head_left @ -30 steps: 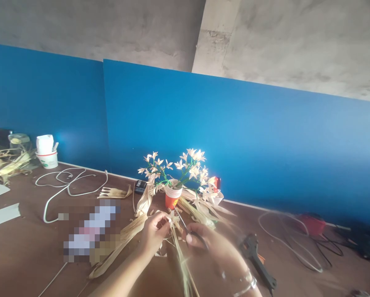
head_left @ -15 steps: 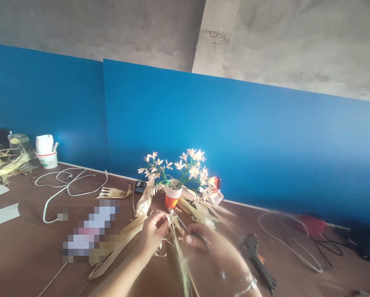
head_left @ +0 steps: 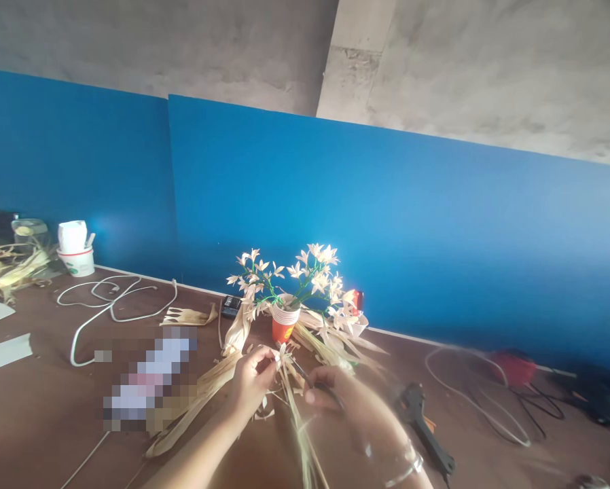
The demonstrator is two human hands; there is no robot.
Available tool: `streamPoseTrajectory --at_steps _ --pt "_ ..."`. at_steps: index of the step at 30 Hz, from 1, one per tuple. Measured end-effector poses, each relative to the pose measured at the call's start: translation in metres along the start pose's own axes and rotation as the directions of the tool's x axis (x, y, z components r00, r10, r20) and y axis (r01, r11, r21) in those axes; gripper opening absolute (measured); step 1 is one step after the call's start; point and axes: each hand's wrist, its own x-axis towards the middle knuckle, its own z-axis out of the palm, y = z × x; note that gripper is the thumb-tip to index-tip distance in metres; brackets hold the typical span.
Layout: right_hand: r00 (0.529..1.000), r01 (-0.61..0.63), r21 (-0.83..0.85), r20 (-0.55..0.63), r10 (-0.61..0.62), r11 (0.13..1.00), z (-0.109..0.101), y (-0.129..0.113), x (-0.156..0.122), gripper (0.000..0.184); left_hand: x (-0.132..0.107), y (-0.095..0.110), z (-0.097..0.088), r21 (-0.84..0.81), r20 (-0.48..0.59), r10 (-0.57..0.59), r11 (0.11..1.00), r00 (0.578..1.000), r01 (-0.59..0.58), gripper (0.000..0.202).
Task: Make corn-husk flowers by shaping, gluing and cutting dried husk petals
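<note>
Between thumb and fingers, my left hand (head_left: 254, 375) pinches a small pale corn husk flower (head_left: 282, 354). My right hand (head_left: 330, 386) is closed around the handles of dark scissors (head_left: 301, 371), whose tips point at the flower's right side. Whether the blades touch it is too small to tell. Just beyond both hands stands a stack of red and white paper cups (head_left: 283, 331), holding green stems with several cream husk flowers (head_left: 319, 280). Long husk strips (head_left: 295, 414) lie under and between my hands.
A black glue gun (head_left: 423, 424) lies right of my right wrist. White cables (head_left: 106, 309) coil at the left, near a white tub (head_left: 77, 262). Loose husks (head_left: 193, 414) spread left of my arm. A blue partition (head_left: 386, 224) rises behind the table.
My hands stay almost where they were, with the flower still pinched in the left. The scissors and right fingers have shifted only slightly.
</note>
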Motion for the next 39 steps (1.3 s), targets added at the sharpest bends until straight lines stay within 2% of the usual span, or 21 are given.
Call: streamPoseTrajectory --at_steps 4,8,13,20,23,27,32,35,39 --pt "0.999 -0.045 0.149 -0.011 0.048 0.988 0.002 0.005 0.007 0.029 0.0 0.002 -0.001 -0.014 -0.037 0.044 0.999 0.998 -0.045 0.014" --pt "0.997 0.068 0.309 0.012 -0.076 0.949 0.01 0.011 0.013 0.032 -0.003 0.004 0.001 -0.044 -0.045 0.036 0.998 0.998 -0.038 0.013" --pt "0.983 0.096 0.414 0.102 -0.151 0.905 0.024 0.012 0.018 0.027 -0.004 0.003 0.005 -0.163 -0.052 -0.032 0.986 0.998 0.023 0.016" --pt "0.978 0.204 0.348 -0.022 -0.209 0.915 0.048 0.0 0.018 0.022 0.0 0.001 0.009 -0.365 -0.021 -0.206 0.912 0.978 0.185 0.028" --pt "0.974 0.221 0.371 -0.042 -0.221 0.902 0.051 0.0 0.021 0.021 -0.003 0.007 0.008 -0.453 0.048 -0.272 0.852 0.961 0.264 0.03" --pt "0.969 0.233 0.412 -0.025 -0.245 0.881 0.049 0.002 0.024 0.02 -0.004 0.012 0.006 -0.431 0.15 -0.32 0.831 0.936 0.353 0.032" --pt "0.949 0.307 0.364 -0.05 -0.311 0.879 0.052 0.011 0.031 0.018 0.001 0.006 0.007 -0.406 0.151 -0.329 0.839 0.932 0.362 0.028" --pt "0.94 0.34 0.322 -0.102 -0.325 0.884 0.056 0.022 0.04 0.023 0.004 -0.001 0.008 -0.393 0.135 -0.348 0.84 0.928 0.373 0.026" --pt "0.931 0.366 0.326 -0.141 -0.338 0.872 0.06 0.031 0.047 0.03 0.006 -0.004 0.009 -0.371 0.097 -0.307 0.871 0.947 0.321 0.026"
